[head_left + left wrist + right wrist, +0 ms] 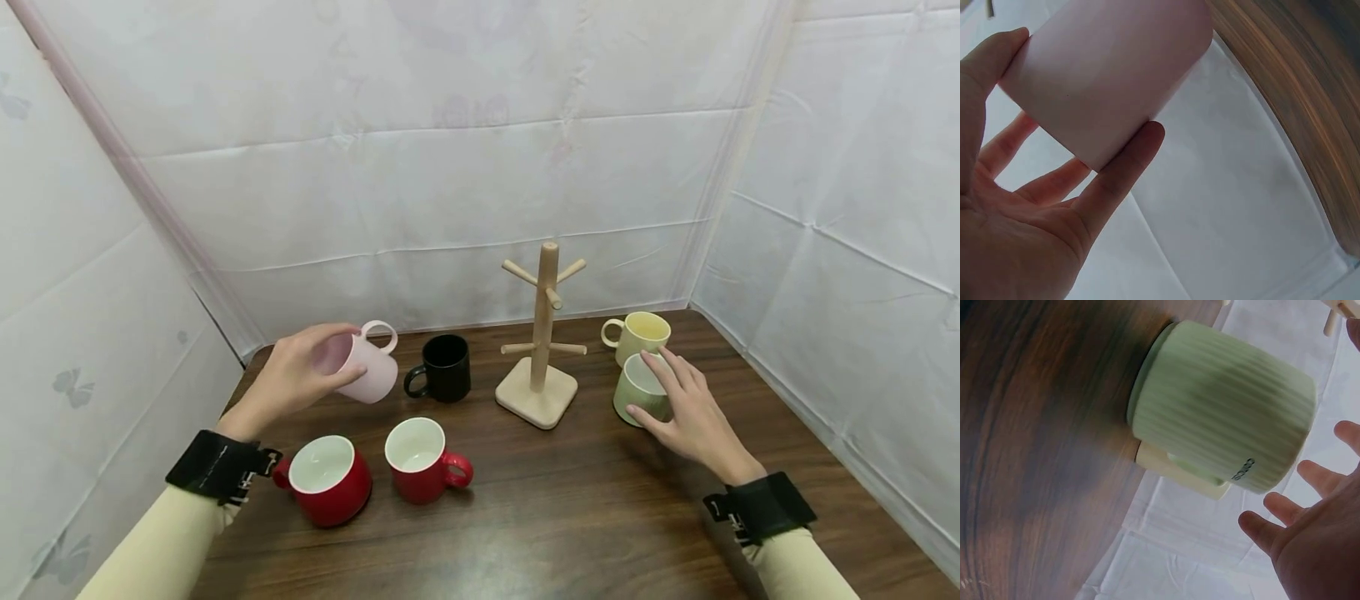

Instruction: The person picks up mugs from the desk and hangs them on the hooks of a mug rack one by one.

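My left hand point(287, 375) holds a pale pink mug point(375, 374) above the table, between thumb and fingers. The mug is tilted, with its mouth toward the palm and its handle pointing up and right. In the left wrist view, thumb and fingertips press the sides of the pink mug point(1110, 69). My right hand point(693, 417) is beside a green mug point(634, 396), fingers spread. The right wrist view shows a gap between these fingers and the ribbed green mug point(1222, 400). Right behind it stands a yellow mug point(645, 335), partly hidden.
A wooden mug tree point(545, 333) with several bare pegs stands at the back middle of the table point(525, 517). Left of it is a black mug point(447, 371). Two red mugs, one wider point(337, 492) and one narrower point(420, 479), stand nearer. White sheeting point(450, 183) encloses the back and sides.
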Demonstrator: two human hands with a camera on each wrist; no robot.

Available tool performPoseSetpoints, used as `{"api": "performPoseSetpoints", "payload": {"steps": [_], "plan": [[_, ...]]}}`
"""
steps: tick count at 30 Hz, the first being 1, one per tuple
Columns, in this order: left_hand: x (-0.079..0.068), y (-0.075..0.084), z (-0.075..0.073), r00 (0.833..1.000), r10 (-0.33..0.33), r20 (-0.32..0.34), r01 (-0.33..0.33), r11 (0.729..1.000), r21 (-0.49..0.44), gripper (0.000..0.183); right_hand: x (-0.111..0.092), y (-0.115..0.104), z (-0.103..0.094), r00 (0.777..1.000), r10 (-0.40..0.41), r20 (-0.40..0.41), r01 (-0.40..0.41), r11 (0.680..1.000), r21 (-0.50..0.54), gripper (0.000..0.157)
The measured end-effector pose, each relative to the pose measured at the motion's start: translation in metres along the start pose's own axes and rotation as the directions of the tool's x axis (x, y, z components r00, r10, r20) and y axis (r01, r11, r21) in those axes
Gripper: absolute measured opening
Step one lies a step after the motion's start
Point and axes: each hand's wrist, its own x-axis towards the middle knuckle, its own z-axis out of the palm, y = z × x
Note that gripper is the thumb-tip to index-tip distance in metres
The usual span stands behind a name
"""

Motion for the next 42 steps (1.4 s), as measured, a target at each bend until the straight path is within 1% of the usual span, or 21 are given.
{"api": "performPoseSetpoints", "payload": {"steps": [6,11,15,18,24,26,27,30,32,34,37,41,42], "plan": [[0.006,0.021,0.010,0.998,-0.034,-0.054,0.029,0.995,-0.091,0.048,0.007,-0.011,-0.001,1.000,-0.008,-0.011,0.008,1.000,0.007,0.085],[0.013,0.042,0.021,0.997,-0.052,-0.064,0.037,0.978,-0.205,0.049,0.018,-0.026,-0.001,0.999,-0.042,-0.020,0.042,0.998,0.035,0.086],[0.018,0.060,0.031,0.997,-0.063,-0.042,0.047,0.949,-0.311,0.049,0.028,-0.041,-0.001,0.998,-0.065,-0.023,0.066,0.995,0.072,0.086],[0.021,0.071,0.040,0.998,-0.068,-0.015,0.058,0.925,-0.376,0.049,0.035,-0.053,0.000,0.994,-0.099,-0.042,0.103,0.990,0.096,0.087],[0.027,0.090,0.054,0.998,-0.054,0.013,0.054,0.880,-0.472,0.048,0.046,-0.076,0.006,0.982,-0.177,-0.070,0.186,0.971,0.148,0.087],[0.029,0.099,0.055,0.998,-0.051,0.020,0.054,0.864,-0.501,0.048,0.049,-0.083,0.008,0.979,-0.194,-0.069,0.203,0.965,0.166,0.088],[0.030,0.105,0.054,0.998,-0.049,0.027,0.056,0.853,-0.520,0.047,0.050,-0.086,0.010,0.977,-0.201,-0.069,0.211,0.961,0.179,0.088],[0.033,0.124,0.050,0.998,-0.043,0.046,0.061,0.831,-0.552,0.046,0.053,-0.096,0.014,0.973,-0.221,-0.070,0.231,0.953,0.196,0.090],[0.033,0.125,0.054,0.998,-0.042,0.055,0.065,0.827,-0.558,0.046,0.055,-0.101,0.016,0.970,-0.230,-0.076,0.241,0.950,0.201,0.091],[0.033,0.121,0.063,0.998,-0.036,0.061,0.063,0.833,-0.550,0.047,0.057,-0.106,0.019,0.966,-0.239,-0.094,0.253,0.948,0.194,0.090],[0.032,0.123,0.068,0.997,-0.036,0.063,0.065,0.825,-0.561,0.047,0.058,-0.111,0.020,0.962,-0.246,-0.122,0.266,0.945,0.192,0.089],[0.033,0.143,0.056,0.997,-0.038,0.071,0.072,0.801,-0.594,0.045,0.059,-0.119,0.024,0.954,-0.270,-0.132,0.294,0.931,0.219,0.088],[0.033,0.145,0.056,0.997,-0.035,0.071,0.071,0.800,-0.596,0.045,0.059,-0.121,0.025,0.953,-0.274,-0.128,0.297,0.927,0.230,0.089]]}}
